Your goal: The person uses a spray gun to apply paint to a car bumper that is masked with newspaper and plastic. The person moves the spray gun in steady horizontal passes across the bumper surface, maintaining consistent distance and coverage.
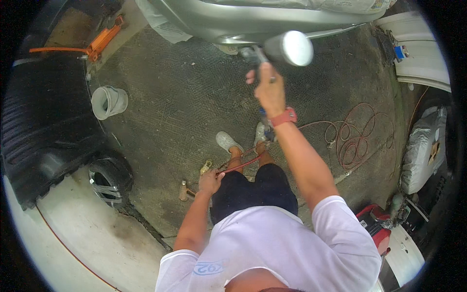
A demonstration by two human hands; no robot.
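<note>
My right hand (271, 92) reaches forward, its fingers wrapped round a spray gun (254, 56). A cup with a round white end (296, 48) is tilted to the right on the gun. Just beyond the gun is a glossy silver-grey car bumper (214, 24), partly lined with plastic or paper sheeting. Low by my left thigh, my left hand (210, 182) is closed on a red hose (242, 165), which runs across my legs toward the right. The gun is smeared by motion, and its nozzle and trigger cannot be made out clearly.
Red hose coils (357, 141) spread over the floor at right. A whitish bucket (109, 102), an orange jack (103, 41) and a large black ribbed panel (48, 117) stand at left. A hammer (183, 191) and a taped black tyre-like thing (111, 177) lie nearer me.
</note>
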